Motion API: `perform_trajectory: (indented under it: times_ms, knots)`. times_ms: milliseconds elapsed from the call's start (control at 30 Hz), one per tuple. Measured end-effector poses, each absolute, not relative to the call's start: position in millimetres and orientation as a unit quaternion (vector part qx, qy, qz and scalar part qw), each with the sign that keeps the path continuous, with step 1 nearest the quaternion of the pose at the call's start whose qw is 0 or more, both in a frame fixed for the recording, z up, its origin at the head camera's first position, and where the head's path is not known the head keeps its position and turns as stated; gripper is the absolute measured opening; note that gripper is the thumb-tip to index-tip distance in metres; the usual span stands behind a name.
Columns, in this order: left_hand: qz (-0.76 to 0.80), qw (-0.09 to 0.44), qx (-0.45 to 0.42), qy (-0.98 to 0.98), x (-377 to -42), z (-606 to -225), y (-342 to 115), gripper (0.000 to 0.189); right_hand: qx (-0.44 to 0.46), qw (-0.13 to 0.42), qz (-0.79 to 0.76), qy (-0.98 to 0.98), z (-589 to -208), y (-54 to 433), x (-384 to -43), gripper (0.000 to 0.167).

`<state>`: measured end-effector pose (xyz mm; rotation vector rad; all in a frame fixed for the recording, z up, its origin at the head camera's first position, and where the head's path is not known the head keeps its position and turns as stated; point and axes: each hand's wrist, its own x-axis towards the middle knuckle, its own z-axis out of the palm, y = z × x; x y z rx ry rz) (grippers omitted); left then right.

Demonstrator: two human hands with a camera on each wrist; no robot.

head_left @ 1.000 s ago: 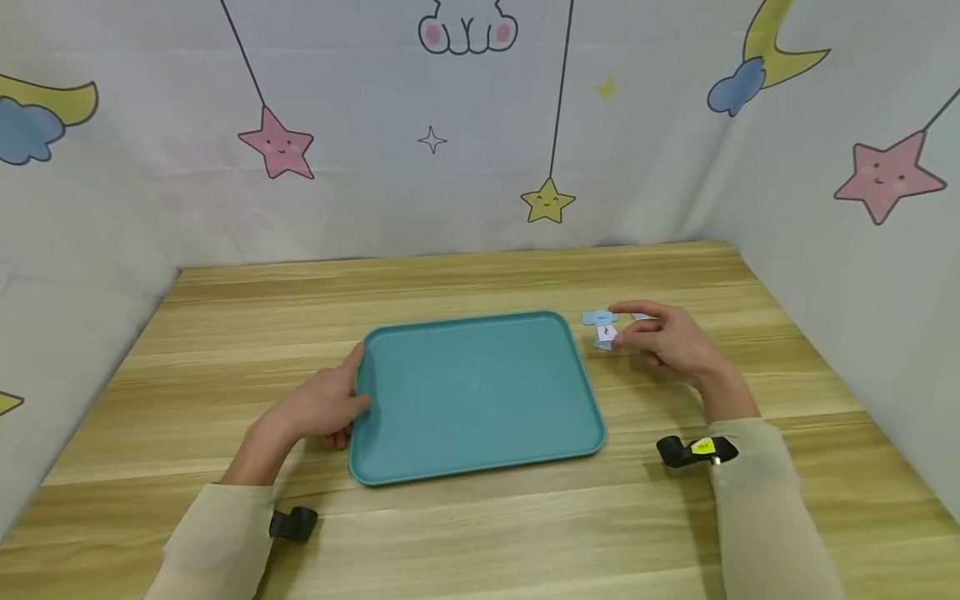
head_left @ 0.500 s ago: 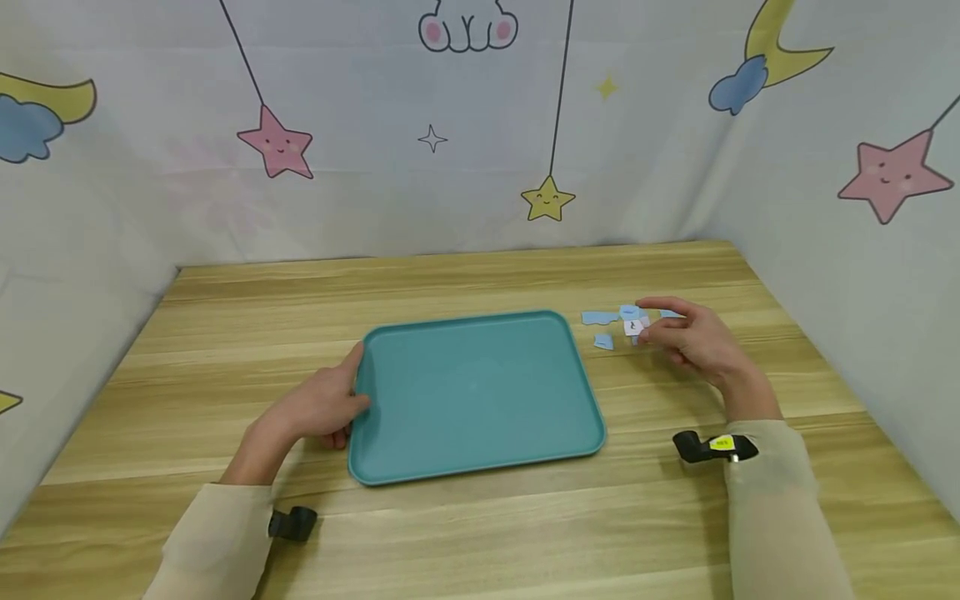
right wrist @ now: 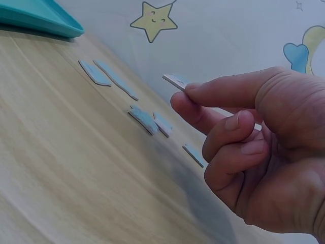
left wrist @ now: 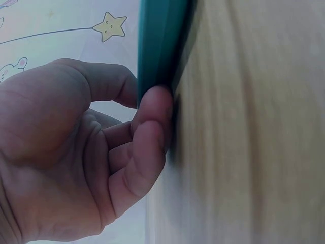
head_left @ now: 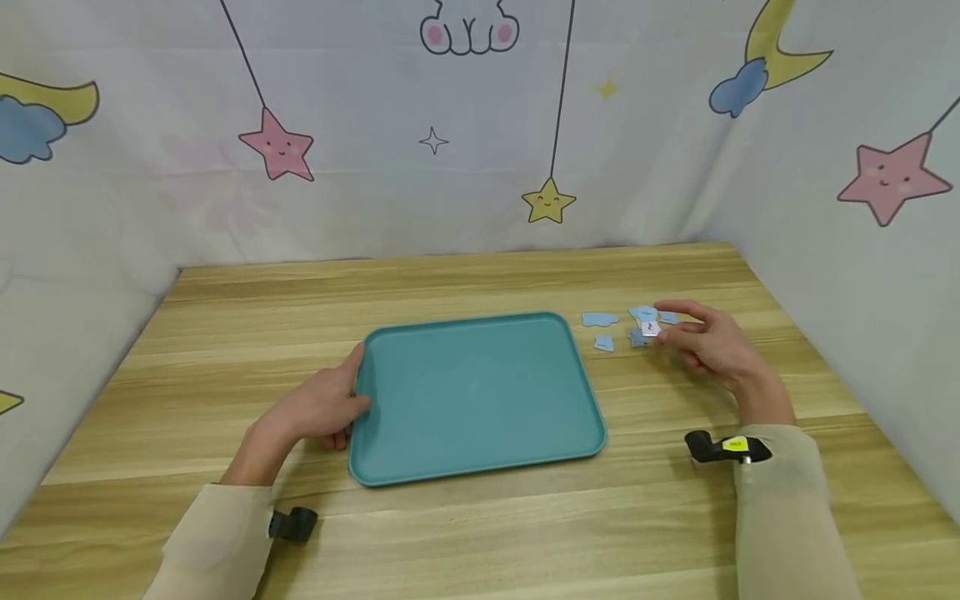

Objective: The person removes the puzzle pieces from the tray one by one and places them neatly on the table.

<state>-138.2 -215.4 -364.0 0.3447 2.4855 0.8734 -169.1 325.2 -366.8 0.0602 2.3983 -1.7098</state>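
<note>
My left hand grips the left rim of a teal rectangular tray. In the left wrist view its thumb lies over the tray edge and curled fingertips sit low against it, by the wood. To the right of the tray, my right hand pinches a small white puzzle piece with a black mark, between thumb and forefinger. The right wrist view has this thin piece raised above the table. Below the hand lie several light blue puzzle pieces, one with a knobbed outline.
A long blue piece and a smaller blue piece lie just off the tray's right rim. Another blue piece lies behind my right fingers. White printed curtains stand behind the wooden table and at both sides.
My right hand has moved to the right with the white piece, from over the pieces nearest the tray to those farther off. The left hand and tray have stayed in place.
</note>
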Motion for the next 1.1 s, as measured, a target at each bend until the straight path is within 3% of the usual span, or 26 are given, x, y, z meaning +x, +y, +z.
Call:
perform_trajectory:
  times_ms: [533, 1100]
  knots:
    - [0.324, 0.238, 0.126, 0.907, -135.6, -364.2, -214.6, 0.089, 0.034, 0.102, -0.59, 0.8, -371.3, 339.4, -166.8, 0.041]
    - [0.319, 0.242, 0.116, 0.909, -131.9, -362.9, -211.8, 0.088, 0.069, 0.126, -0.545, 0.826, -373.8, 348.7, -165.8, 0.061]
